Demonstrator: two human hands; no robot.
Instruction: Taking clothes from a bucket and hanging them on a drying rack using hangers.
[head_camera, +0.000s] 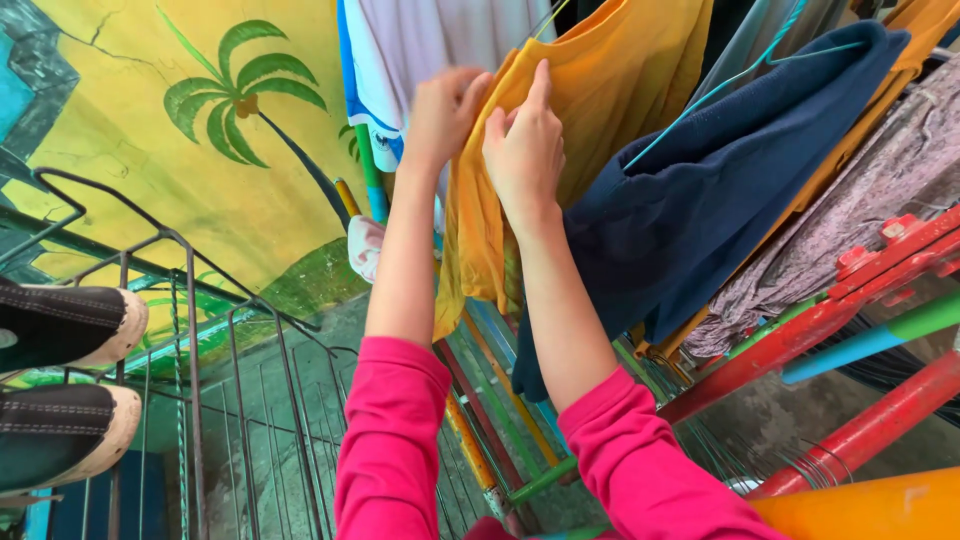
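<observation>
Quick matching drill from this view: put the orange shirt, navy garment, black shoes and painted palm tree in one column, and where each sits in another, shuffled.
1. orange shirt
2. navy garment
3. black shoes
4. painted palm tree

a. on the yellow wall
b. on the wire rack, far left
c. pinched by left hand and right hand
d. draped right of the hands

Pairs: 1-c, 2-d, 3-b, 4-a

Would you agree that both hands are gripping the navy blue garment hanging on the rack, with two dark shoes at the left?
Not quite: in the head view, the left hand and right hand grip the orange garment; the navy garment hangs beside it. The dark shoes are at the left.
</observation>
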